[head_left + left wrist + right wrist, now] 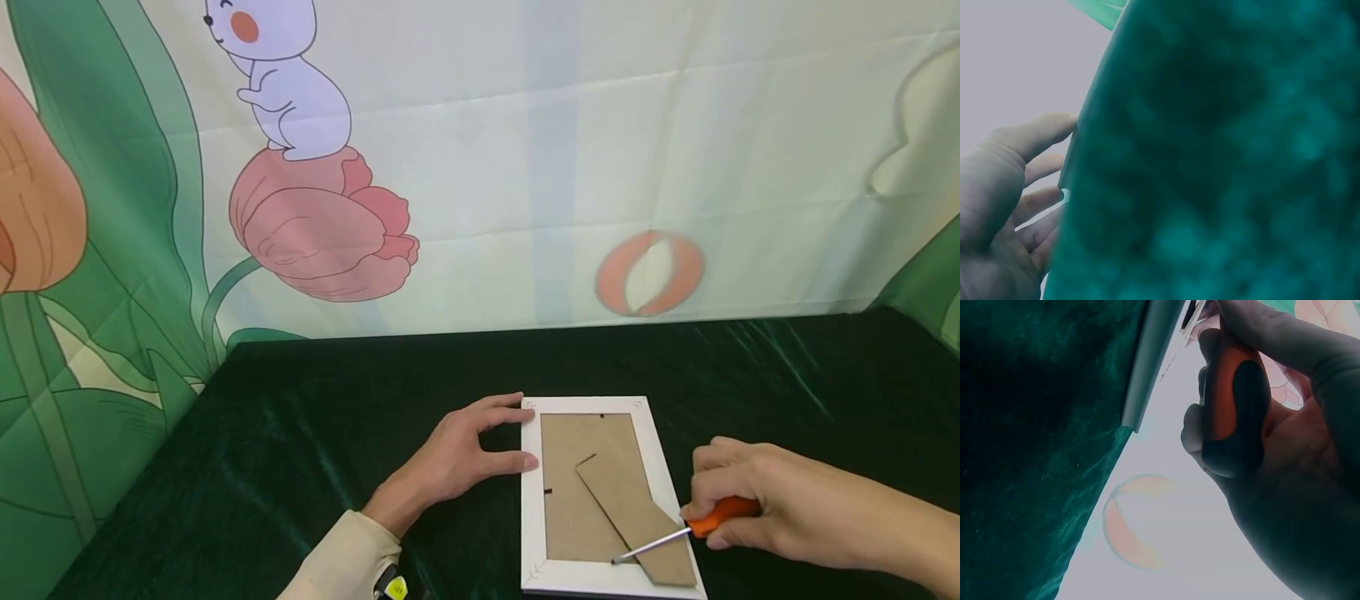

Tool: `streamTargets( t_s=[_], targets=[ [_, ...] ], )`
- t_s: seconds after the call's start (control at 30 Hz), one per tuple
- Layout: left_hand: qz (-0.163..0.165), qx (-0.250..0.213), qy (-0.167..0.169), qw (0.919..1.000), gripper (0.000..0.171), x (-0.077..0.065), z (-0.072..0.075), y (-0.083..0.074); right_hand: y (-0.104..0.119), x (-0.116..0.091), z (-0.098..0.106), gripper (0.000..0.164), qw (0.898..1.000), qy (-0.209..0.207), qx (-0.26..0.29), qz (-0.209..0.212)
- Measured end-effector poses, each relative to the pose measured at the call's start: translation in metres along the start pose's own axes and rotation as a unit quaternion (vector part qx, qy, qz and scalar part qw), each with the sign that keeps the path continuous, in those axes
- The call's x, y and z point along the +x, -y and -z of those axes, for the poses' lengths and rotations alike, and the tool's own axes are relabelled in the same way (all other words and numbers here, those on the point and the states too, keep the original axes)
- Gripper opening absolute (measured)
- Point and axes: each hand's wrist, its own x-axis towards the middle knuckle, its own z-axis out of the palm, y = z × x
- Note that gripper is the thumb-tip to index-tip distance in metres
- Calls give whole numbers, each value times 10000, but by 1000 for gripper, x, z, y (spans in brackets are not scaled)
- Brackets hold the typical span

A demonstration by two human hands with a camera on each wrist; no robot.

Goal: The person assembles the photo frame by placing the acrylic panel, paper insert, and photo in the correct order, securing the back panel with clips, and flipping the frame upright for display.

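Observation:
A white picture frame [532, 533] lies face down on the dark green cloth, its brown backing board [558, 533] and slanted stand leg [637, 508] upward. Small dark tabs show at the board's top and left edges. My left hand [457, 454] rests at the frame's left side, thumb and fingertips touching the border, fingers fairly straight. In the right hand [780, 500] I grip a screwdriver [723, 515] with an orange and black handle. Its metal shaft crosses the stand leg, and the tip is at the board's lower edge. The right wrist view shows my fingers round the handle [1225, 406].
Dark green velvet cloth [300, 467] covers the table. Behind it hangs a pale curtain [480, 208] printed with flowers and a white animal. A yellow and black item [392, 585] sits at the left wrist.

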Motion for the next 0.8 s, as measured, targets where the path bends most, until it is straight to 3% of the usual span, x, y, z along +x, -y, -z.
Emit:
streamTargets(
  t_s=[0.8],
  targets=[
    [41,2,-14,10000,58,0,-1,0,1,2,-3,22,9964,402,142,-731]
  ],
)
